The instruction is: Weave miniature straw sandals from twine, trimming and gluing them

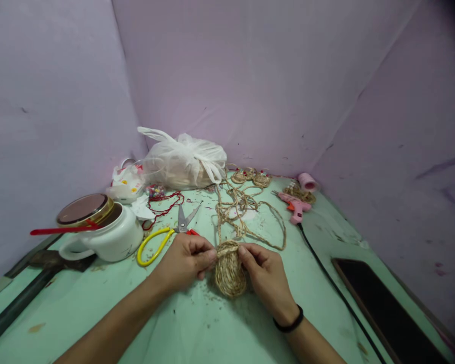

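Between my hands is a small oval sole-shaped piece of coiled jute cord (230, 277), with a strand lying across its upper part. My left hand (192, 257) pinches the left side of that strand with thumb and fingers. On the other side, my right hand (264, 268) grips the piece's upper right edge between thumb and forefinger. From the top of the piece, loose jute cord (276, 210) runs away in tangled loops over the table. Scissors (153, 246) with one yellow handle lie open just beyond my left hand, which partly covers them.
A white mug (116, 235) with a round lid and a red stick stands left, near a hammer (30, 293). Behind are a white plastic bag (185, 159) and finished jute pieces (261, 179). To the right lie a pink glue gun (298, 206) with black cable and a dark phone (382, 308).
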`<state>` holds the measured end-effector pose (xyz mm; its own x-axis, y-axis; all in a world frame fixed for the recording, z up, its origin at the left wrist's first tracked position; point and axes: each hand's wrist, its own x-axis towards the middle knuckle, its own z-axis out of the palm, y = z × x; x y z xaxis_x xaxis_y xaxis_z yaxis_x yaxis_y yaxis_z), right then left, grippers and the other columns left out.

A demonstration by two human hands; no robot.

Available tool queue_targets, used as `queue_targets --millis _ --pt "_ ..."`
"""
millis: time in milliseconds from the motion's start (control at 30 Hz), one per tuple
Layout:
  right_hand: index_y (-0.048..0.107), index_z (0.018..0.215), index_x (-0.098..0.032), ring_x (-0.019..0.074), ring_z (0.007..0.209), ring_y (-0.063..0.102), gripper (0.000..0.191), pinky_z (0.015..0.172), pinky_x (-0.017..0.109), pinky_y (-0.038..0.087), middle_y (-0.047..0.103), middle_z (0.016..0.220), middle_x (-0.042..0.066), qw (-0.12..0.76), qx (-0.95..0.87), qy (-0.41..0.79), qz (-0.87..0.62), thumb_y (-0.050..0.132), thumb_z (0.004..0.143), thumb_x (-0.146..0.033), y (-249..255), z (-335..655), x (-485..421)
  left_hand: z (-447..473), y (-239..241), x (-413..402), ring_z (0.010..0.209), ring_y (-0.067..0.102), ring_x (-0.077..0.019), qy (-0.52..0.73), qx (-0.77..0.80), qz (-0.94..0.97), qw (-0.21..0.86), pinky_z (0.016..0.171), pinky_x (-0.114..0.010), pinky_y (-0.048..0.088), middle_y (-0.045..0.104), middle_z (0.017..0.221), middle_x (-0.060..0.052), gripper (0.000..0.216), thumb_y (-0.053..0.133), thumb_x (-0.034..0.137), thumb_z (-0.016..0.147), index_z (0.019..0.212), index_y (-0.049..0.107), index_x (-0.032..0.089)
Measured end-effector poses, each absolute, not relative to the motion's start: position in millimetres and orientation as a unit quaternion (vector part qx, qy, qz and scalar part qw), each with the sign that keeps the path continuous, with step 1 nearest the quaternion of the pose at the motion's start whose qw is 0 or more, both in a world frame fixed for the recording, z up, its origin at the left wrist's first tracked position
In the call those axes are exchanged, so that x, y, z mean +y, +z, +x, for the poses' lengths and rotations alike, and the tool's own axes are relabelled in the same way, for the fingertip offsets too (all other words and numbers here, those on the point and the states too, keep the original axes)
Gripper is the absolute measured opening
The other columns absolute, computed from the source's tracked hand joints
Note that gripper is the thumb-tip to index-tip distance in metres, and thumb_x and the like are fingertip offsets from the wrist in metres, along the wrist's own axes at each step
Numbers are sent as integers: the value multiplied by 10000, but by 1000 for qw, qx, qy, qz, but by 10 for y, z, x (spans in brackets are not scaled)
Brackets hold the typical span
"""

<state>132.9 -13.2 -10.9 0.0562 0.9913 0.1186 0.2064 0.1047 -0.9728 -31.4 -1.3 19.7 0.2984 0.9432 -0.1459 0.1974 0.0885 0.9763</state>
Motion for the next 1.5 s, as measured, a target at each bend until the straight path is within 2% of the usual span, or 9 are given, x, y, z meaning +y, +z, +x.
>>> queue_targets --millis 133,333,567,700,933,1100,1233,1367,1500 --pt "717 703 -129 128 481 494 265 464 228 390 622 531 16 486 -528 460 -523 588 705 -361 -95 1297 -137 -399 150 44 334 355 -42 341 410 510 675 367 -199 283 528 462 6 309 668 405 586 518 558 124" --pt "709 661 -124 106 439 419 288 423 213 333 552 468 -2 495 -513 449 -538 580 699 -379 -81 1282 -157 -396 83 81 351 318 -28 402 476 504 599 353 -175 236 429 401 55 229 696 313 574 562 605 103" --pt "711 659 -134 126 477 459 259 466 228 366 576 495 1 491 -520 435 -547 572 710 -345 -74 1241 -188 -317 89 63 308 331 -21 398 472 442 651 285 -150 244 462 447 83 347 761 304 486 624 481 151" --pt "705 652 -134 116 461 429 265 445 219 340 547 479 -9 485 -524 434 -550 565 715 -350 -70 1225 -212 -302 83 61 305 302 -7 379 494 435 650 293 -132 195 450 433 93 327 745 287 506 637 478 149" --pt "671 599 -125 96 439 386 280 408 202 301 507 454 -17 478 -516 475 -529 563 720 -354 -107 1266 -194 -287 95 70 343 348 -21 391 510 481 597 333 -152 249 485 464 65 269 711 314 538 625 540 125" --pt "699 664 -120 96 442 417 290 417 205 326 560 484 -5 465 -512 519 -502 575 712 -378 -135 1280 -154 -296 98 54 263 284 -22 328 509 519 603 300 -156 162 417 315 77 261 647 371 591 601 573 121" --pt "696 831 -139 146 531 536 294 466 242 420 650 633 39 464 -496 540 -497 569 710 -375 -116 1317 -129 -292 81 47 259 281 -25 351 521 494 601 302 -152 152 409 280 76 265 653 372 573 560 537 135" --pt "648 967 -184 169 727 588 265 584 271 491 635 973 85 502 -590 371 -512 569 721 -242 -84 1382 -132 -276 64 55 255 266 -20 358 529 475 605 307 -151 149 395 262 80 268 663 362 563 542 520 136" --pt "629 975 -207 150 750 582 275 572 239 501 582 976 74 460 -693 315 -457 529 733 -123 -119 1387 -147 -271 52 67 253 262 -20 349 533 478 604 291 -146 139 392 263 83 250 656 348 565 553 526 134"
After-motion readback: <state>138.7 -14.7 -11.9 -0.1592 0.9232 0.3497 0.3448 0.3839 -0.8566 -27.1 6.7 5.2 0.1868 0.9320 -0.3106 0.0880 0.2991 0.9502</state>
